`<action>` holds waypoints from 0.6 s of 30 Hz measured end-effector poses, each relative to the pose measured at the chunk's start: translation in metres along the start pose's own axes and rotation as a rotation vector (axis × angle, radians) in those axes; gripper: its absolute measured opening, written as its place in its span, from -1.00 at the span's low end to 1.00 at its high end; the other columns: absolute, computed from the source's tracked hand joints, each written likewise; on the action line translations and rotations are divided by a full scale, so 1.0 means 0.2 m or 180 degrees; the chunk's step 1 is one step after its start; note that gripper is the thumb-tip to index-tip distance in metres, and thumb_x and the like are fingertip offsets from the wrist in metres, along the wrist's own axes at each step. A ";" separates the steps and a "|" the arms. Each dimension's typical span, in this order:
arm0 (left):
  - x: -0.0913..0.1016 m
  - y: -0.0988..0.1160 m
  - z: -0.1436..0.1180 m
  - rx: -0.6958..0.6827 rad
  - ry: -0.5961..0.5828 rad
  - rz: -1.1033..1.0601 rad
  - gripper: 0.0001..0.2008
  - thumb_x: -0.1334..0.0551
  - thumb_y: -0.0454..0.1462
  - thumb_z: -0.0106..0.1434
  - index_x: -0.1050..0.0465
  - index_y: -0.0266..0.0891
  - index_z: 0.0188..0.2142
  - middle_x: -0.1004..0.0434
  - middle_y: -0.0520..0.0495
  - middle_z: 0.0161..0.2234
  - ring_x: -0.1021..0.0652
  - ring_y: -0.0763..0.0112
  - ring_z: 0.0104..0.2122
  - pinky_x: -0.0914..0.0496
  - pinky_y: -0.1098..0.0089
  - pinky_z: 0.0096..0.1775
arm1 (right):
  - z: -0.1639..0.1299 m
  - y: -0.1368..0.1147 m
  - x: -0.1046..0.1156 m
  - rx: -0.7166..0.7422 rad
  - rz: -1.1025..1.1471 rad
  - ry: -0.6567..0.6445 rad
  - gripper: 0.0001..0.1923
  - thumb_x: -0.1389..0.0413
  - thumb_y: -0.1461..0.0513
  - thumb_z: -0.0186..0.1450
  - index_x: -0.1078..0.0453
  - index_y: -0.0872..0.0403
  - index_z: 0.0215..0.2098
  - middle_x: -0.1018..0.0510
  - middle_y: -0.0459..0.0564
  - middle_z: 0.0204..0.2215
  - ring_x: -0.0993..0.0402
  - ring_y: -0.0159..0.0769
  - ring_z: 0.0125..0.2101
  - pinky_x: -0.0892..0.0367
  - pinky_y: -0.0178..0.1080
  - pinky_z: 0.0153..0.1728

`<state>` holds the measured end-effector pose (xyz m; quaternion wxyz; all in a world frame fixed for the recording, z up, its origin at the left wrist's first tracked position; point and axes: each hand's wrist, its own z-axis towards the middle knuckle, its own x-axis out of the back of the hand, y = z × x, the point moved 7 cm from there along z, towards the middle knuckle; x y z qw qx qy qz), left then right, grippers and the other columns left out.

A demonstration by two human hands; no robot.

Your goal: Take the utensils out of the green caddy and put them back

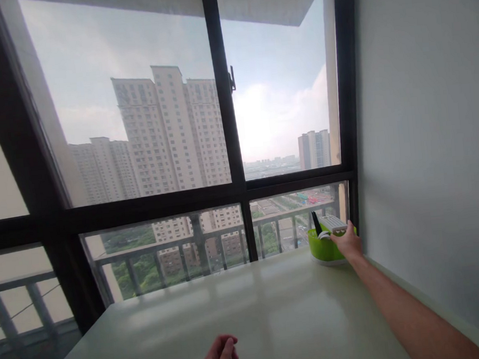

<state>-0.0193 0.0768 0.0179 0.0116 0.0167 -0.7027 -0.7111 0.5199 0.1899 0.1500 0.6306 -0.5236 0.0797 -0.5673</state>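
Note:
At the far right corner of the tabletop stands a small green basket with a pale base. My right hand reaches out to its right part, thumb and fingers bent over the rim and closed on it; the fingertips are partly hidden. Beside the thumb, a small white piece shows at the basket's top, too small to name. Dark stick-like handles lean up out of the basket. A pale slotted piece lies across its back. My left hand hovers low at the near edge, fingers loosely curled, nothing visible in them.
The pale green, glossy tabletop extends to the window. Dark window frames border its far side, with a railing and tall buildings outside. A white wall rises along the right, close to my right arm.

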 end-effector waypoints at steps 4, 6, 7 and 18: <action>0.00 0.00 0.00 -0.0003 -0.0025 -0.0024 -0.38 -0.34 0.29 -0.05 -0.48 -0.19 -0.34 -0.44 0.06 -0.55 -0.41 0.49 -0.65 -0.15 0.53 -0.66 | -0.04 -0.01 0.07 -0.0115 0.0483 0.0014 0.07 -0.23 0.01 0.04 0.03 0.24 0.39 -0.37 0.38 0.20 -0.36 0.15 0.16 -0.32 -0.05 0.08; -0.01 0.01 0.00 -0.0028 -0.0031 -0.0060 -0.37 -0.34 0.30 -0.06 -0.49 -0.20 -0.34 -0.43 0.06 -0.55 -0.40 0.49 -0.65 -0.14 0.53 -0.66 | -0.14 -0.02 0.11 -0.0200 0.0638 0.0053 -0.01 -0.17 0.02 0.08 0.00 0.28 0.36 -0.34 0.41 0.21 -0.29 0.16 0.20 -0.30 -0.02 0.10; -0.01 0.01 -0.01 -0.0059 -0.0035 -0.0074 -0.37 -0.34 0.30 -0.06 -0.49 -0.20 -0.34 -0.43 0.06 -0.56 -0.40 0.49 -0.65 -0.14 0.52 -0.66 | -0.23 -0.02 0.11 -0.0252 0.0678 0.0033 -0.09 -0.12 0.02 0.12 -0.05 0.29 0.33 -0.38 0.41 0.17 -0.31 0.15 0.18 -0.31 0.00 0.08; -0.18 0.17 -0.14 -0.1251 -0.0933 0.1062 -0.42 -0.38 0.12 0.10 -0.57 0.06 0.09 -0.54 -0.16 0.14 -0.49 -0.06 0.16 -0.37 0.11 0.20 | -1.96 -0.58 -0.42 0.2137 0.0946 -0.4203 -0.82 -0.17 0.10 0.17 -0.60 -0.10 -0.32 -0.67 -0.11 -0.34 -0.60 -0.20 -0.28 -0.43 -0.28 -0.26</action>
